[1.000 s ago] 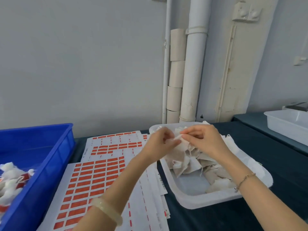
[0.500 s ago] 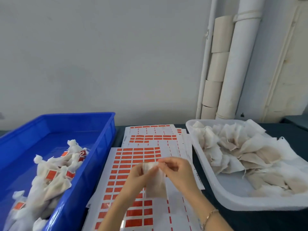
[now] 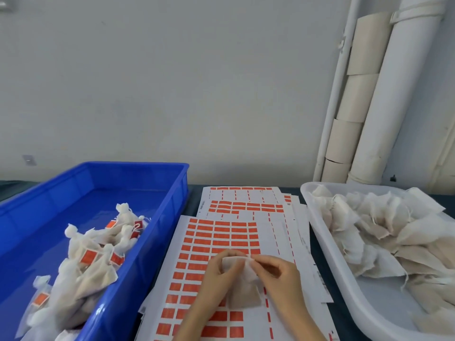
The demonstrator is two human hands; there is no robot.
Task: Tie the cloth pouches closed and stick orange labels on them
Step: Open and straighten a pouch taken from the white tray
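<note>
One cloth pouch (image 3: 243, 290) is held in both hands above the label sheets (image 3: 278, 232).

From my remote seat I count one blue crate (image 3: 170, 198) on the left of the dark table (image 3: 343, 316). It holds a heap of tied pouches (image 3: 81, 279) too overlapped to count, with about six stuck labels (image 3: 88, 256) showing. On the right, one white tray (image 3: 317, 225) is piled with untied pouches (image 3: 369, 230), also too tangled for me to number. Between the two lie at least three overlapping label sheets, the nearest with rows of orange labels (image 3: 221, 236). Any print on them is too blurred to read. The left hand (image 3: 216, 271) has its fingers and thumb curled round the pouch's top. The right hand (image 3: 278, 276) pinches the top edge from the other side between thumb and forefinger.
</note>
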